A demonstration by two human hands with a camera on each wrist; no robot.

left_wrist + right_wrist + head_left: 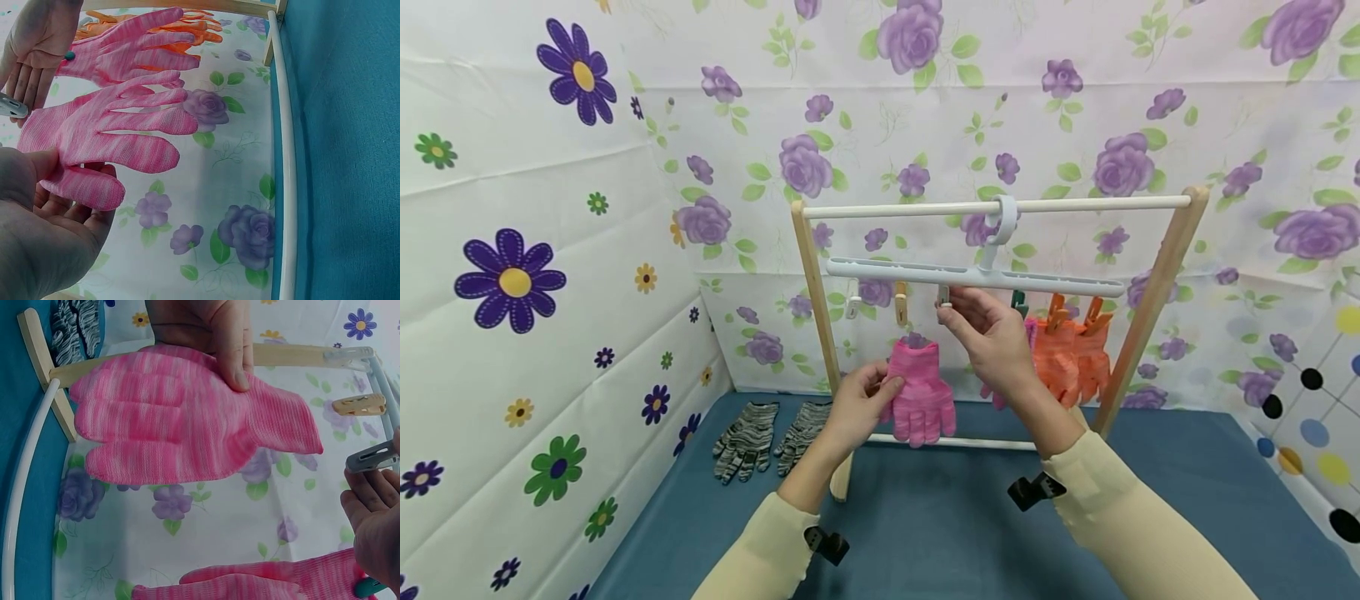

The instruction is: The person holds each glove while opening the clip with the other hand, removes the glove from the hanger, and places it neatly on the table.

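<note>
Two cream sleeves are nearest to the camera, cut off by its lower edge, and each wrist carries a small black device. Left hand pinches a pink glove at its thumb side, the thumb in front and the other fingers partly hidden behind the knit. This glove hangs in the air below the hanger, with its cuff upward and apart from any clip. Right hand has its fingertips closed on a grey clip at the hanger; whether the clip's mouth is squeezed open, I cannot tell.

Behind the right hand, a second pink glove is mostly covered in the head view; it hangs by a green clip, also partly hidden. Beside it, orange gloves overlap under orange clips. To the other side, a white clip and a tan clip hang bare.

The hanger is hooked over the white rod of a wooden rack, standing on a blue table surface. Two black-and-grey gloves lie there at the left. Flower-printed sheets surround the place.
</note>
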